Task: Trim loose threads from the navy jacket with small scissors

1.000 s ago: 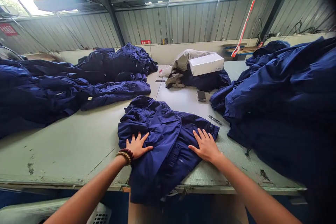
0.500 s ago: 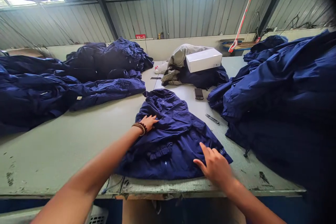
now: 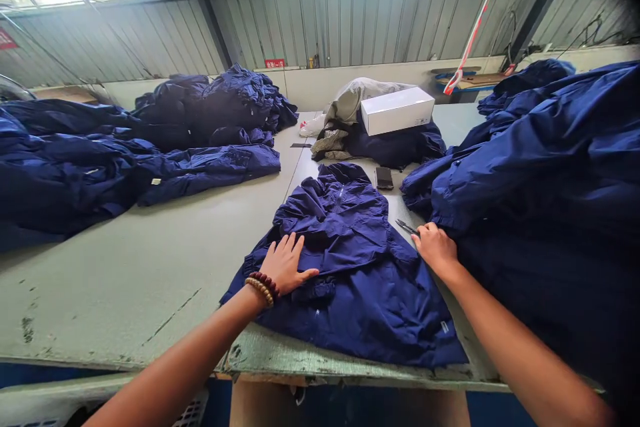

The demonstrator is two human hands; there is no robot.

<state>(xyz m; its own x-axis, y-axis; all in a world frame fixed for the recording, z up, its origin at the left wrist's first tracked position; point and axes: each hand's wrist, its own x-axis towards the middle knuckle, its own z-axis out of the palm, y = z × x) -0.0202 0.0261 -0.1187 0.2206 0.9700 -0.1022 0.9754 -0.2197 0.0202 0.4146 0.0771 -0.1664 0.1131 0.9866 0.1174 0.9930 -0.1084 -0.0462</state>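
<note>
A navy blue jacket (image 3: pixel 360 280) lies spread on the table in front of me, its hood pointing away and its sleeves folded across the body. My left hand (image 3: pixel 285 263), wearing beaded bracelets at the wrist, rests flat on the jacket's left side with the fingers spread. To the right of the jacket, my right hand (image 3: pixel 436 247) is closed around the near end of a pair of thread snips (image 3: pixel 406 226). The blades stick out past the fingertips and point away to the left; the hand hides the rest of them.
Heaped navy garments (image 3: pixel 210 107) cover the far left, and another large pile (image 3: pixel 545 180) rises close on the right. Beyond the jacket are a dark phone-like object (image 3: pixel 384 178) and a white box (image 3: pixel 397 111) on dark cloth. A red-and-white cord (image 3: pixel 475 33) hangs above.
My right hand has left the jacket's lower right and taken hold of the snips. My left hand has slid nearer and spread its fingers. The jacket lies flatter, its lower right corner shifted right.
</note>
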